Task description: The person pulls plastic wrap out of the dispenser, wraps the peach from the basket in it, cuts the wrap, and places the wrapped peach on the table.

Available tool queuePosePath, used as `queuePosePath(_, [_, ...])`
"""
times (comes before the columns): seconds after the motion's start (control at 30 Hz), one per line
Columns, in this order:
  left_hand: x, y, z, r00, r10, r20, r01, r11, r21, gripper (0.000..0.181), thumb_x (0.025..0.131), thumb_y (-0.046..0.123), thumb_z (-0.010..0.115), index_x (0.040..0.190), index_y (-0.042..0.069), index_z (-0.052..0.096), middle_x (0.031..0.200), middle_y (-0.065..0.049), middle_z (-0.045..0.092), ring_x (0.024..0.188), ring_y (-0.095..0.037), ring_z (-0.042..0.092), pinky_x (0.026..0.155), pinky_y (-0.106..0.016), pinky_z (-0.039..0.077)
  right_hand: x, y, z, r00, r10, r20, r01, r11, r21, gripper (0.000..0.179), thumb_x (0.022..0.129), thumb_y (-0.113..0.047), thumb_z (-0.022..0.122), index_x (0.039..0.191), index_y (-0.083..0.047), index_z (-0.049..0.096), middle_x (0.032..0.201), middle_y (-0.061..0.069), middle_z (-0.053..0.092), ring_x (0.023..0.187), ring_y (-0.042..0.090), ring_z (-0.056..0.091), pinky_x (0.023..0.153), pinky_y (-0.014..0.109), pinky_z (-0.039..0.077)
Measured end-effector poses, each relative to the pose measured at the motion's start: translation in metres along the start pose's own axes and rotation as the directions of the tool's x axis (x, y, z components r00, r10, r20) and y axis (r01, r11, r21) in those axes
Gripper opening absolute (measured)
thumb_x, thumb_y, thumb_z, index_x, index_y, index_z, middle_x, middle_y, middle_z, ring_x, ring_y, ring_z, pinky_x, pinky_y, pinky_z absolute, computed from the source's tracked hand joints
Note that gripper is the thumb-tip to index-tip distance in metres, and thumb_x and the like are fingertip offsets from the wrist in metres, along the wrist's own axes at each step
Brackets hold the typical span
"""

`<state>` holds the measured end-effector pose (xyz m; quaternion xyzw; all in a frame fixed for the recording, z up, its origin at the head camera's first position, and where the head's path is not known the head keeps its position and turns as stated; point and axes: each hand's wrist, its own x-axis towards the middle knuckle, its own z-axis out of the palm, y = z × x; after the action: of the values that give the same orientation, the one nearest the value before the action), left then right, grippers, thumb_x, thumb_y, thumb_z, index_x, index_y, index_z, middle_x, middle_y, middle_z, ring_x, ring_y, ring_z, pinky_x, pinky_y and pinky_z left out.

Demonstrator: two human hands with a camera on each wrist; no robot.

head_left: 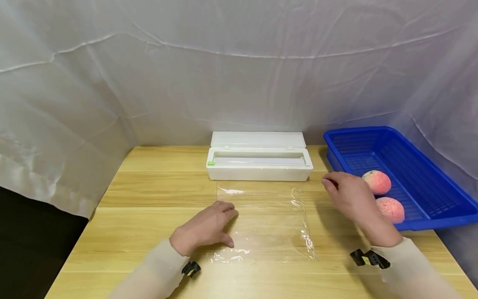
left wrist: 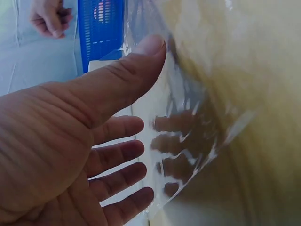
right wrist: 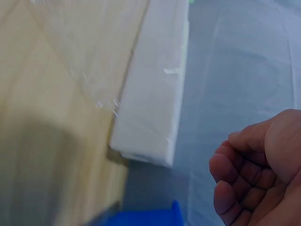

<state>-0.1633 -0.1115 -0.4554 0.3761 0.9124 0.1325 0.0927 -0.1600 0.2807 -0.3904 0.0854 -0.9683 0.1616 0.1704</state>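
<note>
A sheet of clear plastic wrap [head_left: 267,226] lies spread on the table in front of a white wrap box [head_left: 259,172] with its lid raised. My left hand [head_left: 209,224] is over the sheet's left edge, fingers spread and relaxed; in the left wrist view the film's folded edge [left wrist: 207,155] shows close to the fingertips. My right hand [head_left: 351,195] is above the table beside the blue basket [head_left: 336,155], its fingers loosely curled and holding nothing. Two peaches [head_left: 378,182] sit in the basket, partly behind that hand and wrist in the head view.
The wooden table [head_left: 142,195] ends at a grey fabric curtain [head_left: 239,91] behind the box and along both sides. A small green piece [head_left: 211,163] sits at the box's left end. The basket reaches the table's right edge.
</note>
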Motion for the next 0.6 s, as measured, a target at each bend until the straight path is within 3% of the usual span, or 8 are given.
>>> queuePosePath(0.2, [-0.002,0.003,0.007,1.000,-0.022,0.013,0.022,1.000,0.022,0.084,0.080,0.050,0.089,0.145,0.005,0.060,0.150,-0.013,0.058,0.141,-0.033,0.051,0.119,-0.048,0.043,0.003,0.025,-0.028,0.997,0.012,-0.076,-0.017,0.998,-0.056,0.015,0.099,-0.015,0.071,0.104,-0.003,0.079,0.098,0.023,0.077,0.083,0.047,0.072,0.072,0.066,0.052])
queuePosePath(0.27, [-0.003,0.003,0.008,1.000,-0.026,0.009,0.026,0.999,0.022,0.084,0.080,0.050,0.089,0.145,0.005,0.061,0.150,-0.013,0.058,0.141,-0.032,0.052,0.118,-0.049,0.044,0.003,0.038,-0.039,0.998,0.068,-0.018,-0.069,0.995,-0.073,0.021,0.102,-0.019,0.068,0.110,-0.002,0.078,0.102,0.025,0.077,0.084,0.049,0.071,0.073,0.068,0.051])
queuePosePath(0.33, [-0.004,0.003,0.009,1.000,-0.027,0.009,0.027,1.000,0.014,0.083,0.080,0.049,0.090,0.144,0.005,0.061,0.150,-0.013,0.058,0.140,-0.032,0.052,0.117,-0.050,0.045,0.003,0.052,-0.050,0.986,0.144,0.089,-0.136,0.986,-0.091,0.030,0.107,-0.026,0.061,0.117,-0.001,0.075,0.106,0.026,0.076,0.084,0.047,0.070,0.073,0.067,0.051])
queuePosePath(0.47, [-0.005,0.004,0.008,1.000,-0.027,0.010,0.027,1.000,-0.002,0.082,0.080,0.047,0.091,0.144,0.004,0.061,0.149,-0.014,0.058,0.139,-0.033,0.052,0.115,-0.050,0.047,0.004,0.078,-0.065,0.918,0.259,0.301,-0.216,0.962,-0.169,0.045,0.110,-0.035,0.053,0.128,0.004,0.067,0.112,0.028,0.072,0.081,0.039,0.067,0.067,0.058,0.051])
queuePosePath(0.53, [-0.005,0.004,0.008,1.000,-0.024,0.009,0.024,1.000,-0.003,0.082,0.080,0.046,0.091,0.143,0.003,0.061,0.148,-0.013,0.058,0.138,-0.033,0.052,0.114,-0.050,0.047,0.004,0.088,-0.068,0.876,0.296,0.381,-0.234,0.951,-0.202,0.046,0.109,-0.035,0.055,0.129,0.006,0.064,0.106,0.027,0.070,0.077,0.034,0.062,0.063,0.051,0.049])
queuePosePath(0.6, [-0.005,0.004,0.008,1.000,-0.019,0.004,0.019,1.000,-0.003,0.081,0.080,0.046,0.091,0.143,0.003,0.062,0.147,-0.013,0.059,0.138,-0.033,0.053,0.114,-0.049,0.047,0.004,0.096,-0.068,0.845,0.317,0.431,-0.236,0.944,-0.232,0.046,0.107,-0.032,0.059,0.129,0.008,0.063,0.105,0.029,0.069,0.077,0.039,0.063,0.061,0.051,0.049])
